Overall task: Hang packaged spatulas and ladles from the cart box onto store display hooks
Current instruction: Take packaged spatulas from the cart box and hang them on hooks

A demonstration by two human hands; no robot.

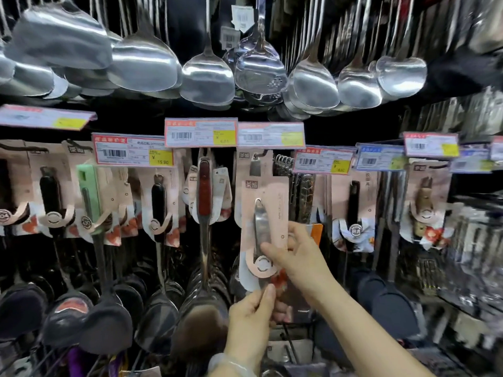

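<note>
A packaged utensil (265,213) with a steel handle on a pale pink card is held up in front of the display, just below a hook (260,154) that carries another card of the same kind. My right hand (296,257) grips the card and handle from the right, fingers curled round its edge. My left hand (251,311) pinches the lower end of the package from below. The utensil's head is hidden behind my hands. The cart box is out of view.
Rows of packaged spatulas (159,210) and ladles hang left and right on the same rail under price tags (133,153). Bare steel ladles (206,77) hang in a row overhead. Dark spatula heads (109,325) crowd the lower left. Wire racks (476,254) stand at right.
</note>
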